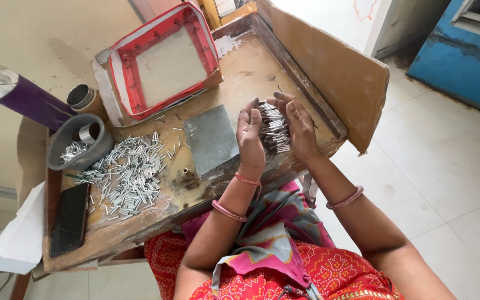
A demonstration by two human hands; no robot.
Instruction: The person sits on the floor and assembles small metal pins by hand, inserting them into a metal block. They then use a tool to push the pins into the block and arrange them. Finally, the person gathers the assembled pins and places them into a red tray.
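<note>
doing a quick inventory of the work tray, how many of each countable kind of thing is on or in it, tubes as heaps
Heaps of small metal tubes: 3 (bundle between left hand and right hand, loose heap, some in the bowl)
Grey bowl: 1
Grey slab: 1
Red-rimmed tray: 1
Black phone: 1
Total: 7

Head camera looks steeply down, close over the wooden tray (251, 72) on the lap

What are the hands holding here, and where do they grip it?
A bundle of small metal tubes, pressed between the left hand and right hand, palms against the bundle's two sides, above the wooden tray.
</note>
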